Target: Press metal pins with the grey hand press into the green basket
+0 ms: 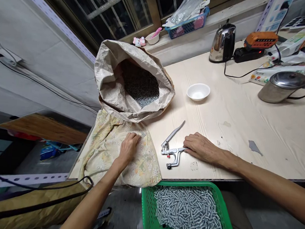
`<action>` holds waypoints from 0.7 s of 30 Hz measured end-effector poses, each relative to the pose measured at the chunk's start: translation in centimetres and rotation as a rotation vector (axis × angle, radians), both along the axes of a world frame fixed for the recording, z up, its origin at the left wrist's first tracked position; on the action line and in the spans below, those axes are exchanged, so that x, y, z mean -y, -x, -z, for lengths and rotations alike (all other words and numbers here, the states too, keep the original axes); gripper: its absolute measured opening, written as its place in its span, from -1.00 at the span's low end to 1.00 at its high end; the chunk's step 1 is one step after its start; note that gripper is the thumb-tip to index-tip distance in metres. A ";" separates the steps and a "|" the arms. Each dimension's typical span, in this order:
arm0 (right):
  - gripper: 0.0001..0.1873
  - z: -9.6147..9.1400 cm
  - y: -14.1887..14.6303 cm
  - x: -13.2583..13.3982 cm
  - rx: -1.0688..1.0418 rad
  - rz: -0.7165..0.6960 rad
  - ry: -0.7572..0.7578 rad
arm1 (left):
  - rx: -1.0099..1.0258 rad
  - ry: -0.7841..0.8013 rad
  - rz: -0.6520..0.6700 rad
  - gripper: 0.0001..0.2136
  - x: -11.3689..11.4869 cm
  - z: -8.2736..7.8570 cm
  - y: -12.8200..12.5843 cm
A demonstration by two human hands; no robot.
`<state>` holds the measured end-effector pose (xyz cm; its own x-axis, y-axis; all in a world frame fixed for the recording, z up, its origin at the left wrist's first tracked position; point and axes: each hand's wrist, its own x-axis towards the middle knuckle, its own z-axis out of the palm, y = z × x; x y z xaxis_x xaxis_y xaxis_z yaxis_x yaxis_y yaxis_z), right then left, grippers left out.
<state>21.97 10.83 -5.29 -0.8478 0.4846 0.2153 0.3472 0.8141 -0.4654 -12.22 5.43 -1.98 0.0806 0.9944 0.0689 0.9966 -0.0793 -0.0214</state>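
"What's the surface on my feed?"

"A pale tabletop [230, 109] below a window [140, 6]. Clocking from the pliers [172, 152], which lie on it with handles spread, I have a green basket [146, 213] at six, just off the near edge, heaped with small metal pieces [189, 210], probably low for easy reach."

"And the hands?"

"Left hand [129, 149] at nine on a floral cloth [142, 167], fingers curled beside a short metal row [142, 133]; I can't tell if they pinch anything. Right hand [198, 145] at three, fingers closed over one plier handle, seemingly steadying it."

"Farther?"

"A sack [106, 78] at eleven, mouth wide, likely keeping its contents reachable; a white bowl [198, 92] at one."
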 end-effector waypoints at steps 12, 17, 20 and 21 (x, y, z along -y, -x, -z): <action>-0.79 0.1 0.1 0.0 -0.002 0.000 -0.028 | 0.128 0.159 0.184 -0.85 -3.4 -1.3 0.0; -0.77 0.2 0.1 0.0 -0.016 -0.004 -0.033 | 0.117 0.163 0.126 -0.85 -3.4 -1.3 0.0; -0.77 0.3 0.1 -0.1 -0.016 -0.004 -0.039 | 0.111 0.148 0.148 -0.82 -3.6 -1.1 -0.2; -0.78 0.3 0.1 -0.1 -0.014 -0.003 -0.040 | 0.112 0.144 0.148 -0.82 -3.7 -1.1 -0.3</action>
